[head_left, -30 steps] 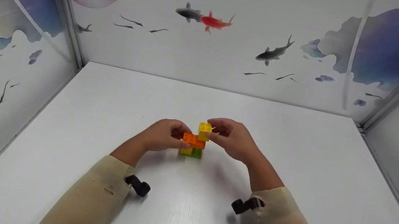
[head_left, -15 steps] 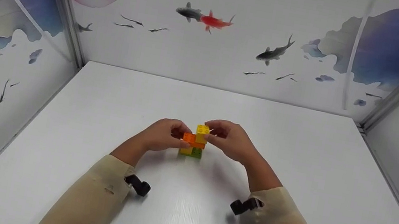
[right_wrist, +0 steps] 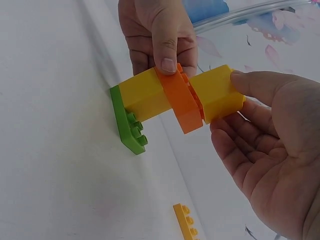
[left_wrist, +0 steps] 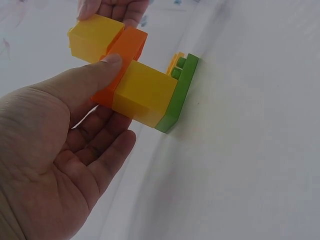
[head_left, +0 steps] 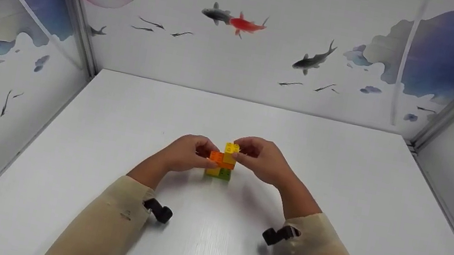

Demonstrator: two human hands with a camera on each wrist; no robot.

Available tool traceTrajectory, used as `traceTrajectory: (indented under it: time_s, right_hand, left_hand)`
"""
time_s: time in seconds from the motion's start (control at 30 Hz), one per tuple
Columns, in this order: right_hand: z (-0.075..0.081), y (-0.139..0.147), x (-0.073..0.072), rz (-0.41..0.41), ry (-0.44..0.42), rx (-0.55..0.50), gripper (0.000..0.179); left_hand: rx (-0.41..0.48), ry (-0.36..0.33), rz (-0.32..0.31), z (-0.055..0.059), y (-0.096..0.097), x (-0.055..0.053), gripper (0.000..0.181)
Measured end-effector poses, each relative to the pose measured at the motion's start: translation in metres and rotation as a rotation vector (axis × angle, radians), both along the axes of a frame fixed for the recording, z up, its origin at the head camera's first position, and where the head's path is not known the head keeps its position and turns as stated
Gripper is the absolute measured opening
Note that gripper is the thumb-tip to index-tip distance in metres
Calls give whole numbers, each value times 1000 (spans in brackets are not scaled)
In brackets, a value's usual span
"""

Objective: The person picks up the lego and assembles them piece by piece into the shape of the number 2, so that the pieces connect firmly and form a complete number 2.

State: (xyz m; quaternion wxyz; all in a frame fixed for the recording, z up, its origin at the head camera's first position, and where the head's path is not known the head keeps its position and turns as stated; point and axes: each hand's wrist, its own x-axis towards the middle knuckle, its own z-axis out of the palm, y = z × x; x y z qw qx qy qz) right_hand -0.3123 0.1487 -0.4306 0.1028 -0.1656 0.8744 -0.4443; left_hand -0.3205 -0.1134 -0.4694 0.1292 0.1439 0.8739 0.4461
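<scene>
My left hand (head_left: 185, 154) pinches the orange brick (right_wrist: 181, 100) between thumb and fingers. Under that brick sits a yellow block (left_wrist: 145, 92), which stands on one end of a flat green brick (left_wrist: 181, 95) on the table. Studs show on the green brick's other end. My right hand (head_left: 266, 161) pinches a second yellow block (right_wrist: 216, 92) over the right end of the orange brick. In the right wrist view this upper block is slightly tilted, with orange studs showing along a thin gap. The fingers partly cover both held pieces.
A flat yellow-orange studded brick (right_wrist: 185, 221) lies apart from the stack in the right wrist view. The white table (head_left: 142, 103) is bounded by panels printed with fish and petals (head_left: 239, 55). Black wrist cameras (head_left: 275, 236) sit at both cuffs.
My right hand has brought the upper yellow block down and slightly left onto the orange brick's right end. The left hand has kept its hold on the orange brick.
</scene>
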Motion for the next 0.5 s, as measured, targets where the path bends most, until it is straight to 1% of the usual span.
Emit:
traceTrajectory:
  time_s: [0.13,0.33,0.5]
  right_hand:
    - [-1,1,0,12,-2,-22,33]
    - [-1,1,-1,19,7,6,31]
    - [0,0,0,9,8,35,35]
  left_hand:
    - [-3,1,-1,0,1,0,30]
    - [-17,-28,28,1,2,-1,31]
    - [-23,-42,39,2,2,-1,30]
